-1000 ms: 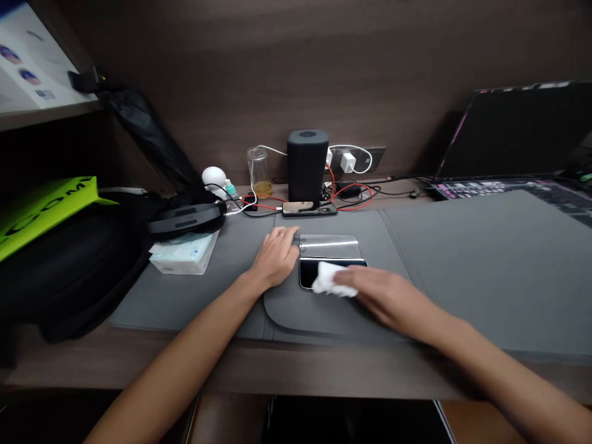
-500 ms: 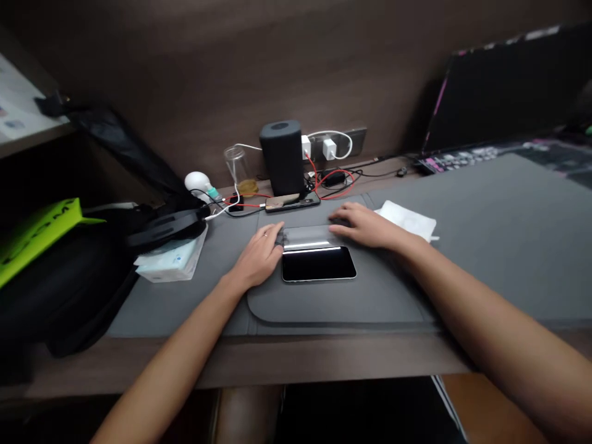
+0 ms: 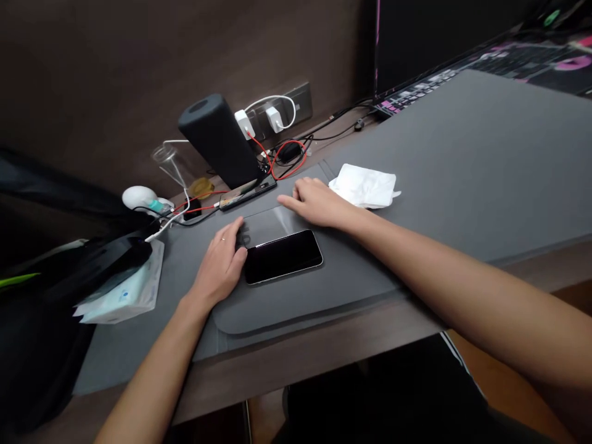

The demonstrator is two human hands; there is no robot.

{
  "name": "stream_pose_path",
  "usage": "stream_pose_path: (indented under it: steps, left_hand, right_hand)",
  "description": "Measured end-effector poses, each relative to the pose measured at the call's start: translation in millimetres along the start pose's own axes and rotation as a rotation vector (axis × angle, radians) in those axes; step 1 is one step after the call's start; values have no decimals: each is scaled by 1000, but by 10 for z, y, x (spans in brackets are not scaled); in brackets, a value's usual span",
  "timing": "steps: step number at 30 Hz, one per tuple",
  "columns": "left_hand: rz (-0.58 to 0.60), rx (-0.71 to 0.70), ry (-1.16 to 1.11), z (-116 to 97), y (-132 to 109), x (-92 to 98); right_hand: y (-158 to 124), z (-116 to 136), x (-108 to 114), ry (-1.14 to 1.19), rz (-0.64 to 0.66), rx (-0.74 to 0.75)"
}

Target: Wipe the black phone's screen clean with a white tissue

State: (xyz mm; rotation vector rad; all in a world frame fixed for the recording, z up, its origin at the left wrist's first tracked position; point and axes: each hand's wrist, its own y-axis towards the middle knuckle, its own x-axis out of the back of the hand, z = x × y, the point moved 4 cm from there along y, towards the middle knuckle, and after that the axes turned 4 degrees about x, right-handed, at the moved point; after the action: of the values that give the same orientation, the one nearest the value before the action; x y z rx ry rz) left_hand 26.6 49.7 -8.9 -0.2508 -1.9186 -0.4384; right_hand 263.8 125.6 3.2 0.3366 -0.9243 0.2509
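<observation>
A black-screened phone (image 3: 284, 256) with a silver edge lies face up on the grey desk mat (image 3: 462, 166). Just behind it is a flat, clear film (image 3: 266, 227) with dark marks at its left end. My left hand (image 3: 219, 262) rests flat at the left end of the film, fingers stretched forward and thumb by the phone's near-left corner. Beyond the film's right end sits my right hand (image 3: 314, 202), one digit extended and the other fingers loosely curled, nothing visible in it. White folded tissue (image 3: 363, 185) lies beside that hand.
Behind my hands are a second phone (image 3: 248, 195), a dark speaker (image 3: 221, 142), a glass jar (image 3: 171, 166), cables and white chargers (image 3: 274, 119). A tissue pack (image 3: 134, 296) and black bag (image 3: 32, 345) stand left. A laptop (image 3: 444, 31) is at the back right.
The view has turned right and tilted, so things appear farther left. My right hand's fingers have curled more, and the hand sits slightly away from the film's right end.
</observation>
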Motion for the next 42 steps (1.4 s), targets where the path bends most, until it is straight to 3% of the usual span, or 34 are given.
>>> stream_pose_path:
  steps: [4, 8, 13, 20, 26, 42]
  left_hand:
    - [-101, 8, -101, -38, -12, 53]
    - [-188, -33, -213, -46, -21, 116]
    - [-26, -118, -230, 24, -4, 123]
    - [49, -247, -184, -22, -73, 174]
    - [43, -275, -191, -73, -114, 192]
    - [37, -318, -184, -53, -114, 179]
  right_hand:
    - [-152, 90, 112, 192, 6, 129]
    - [-345, 176, 245, 234, 76, 287]
    - [-459, 137, 274, 249, 222, 440]
    - [-519, 124, 223, 80, 270, 411]
    - [-614, 111, 202, 16, 348, 449]
    - [-677, 56, 170, -14, 372, 523]
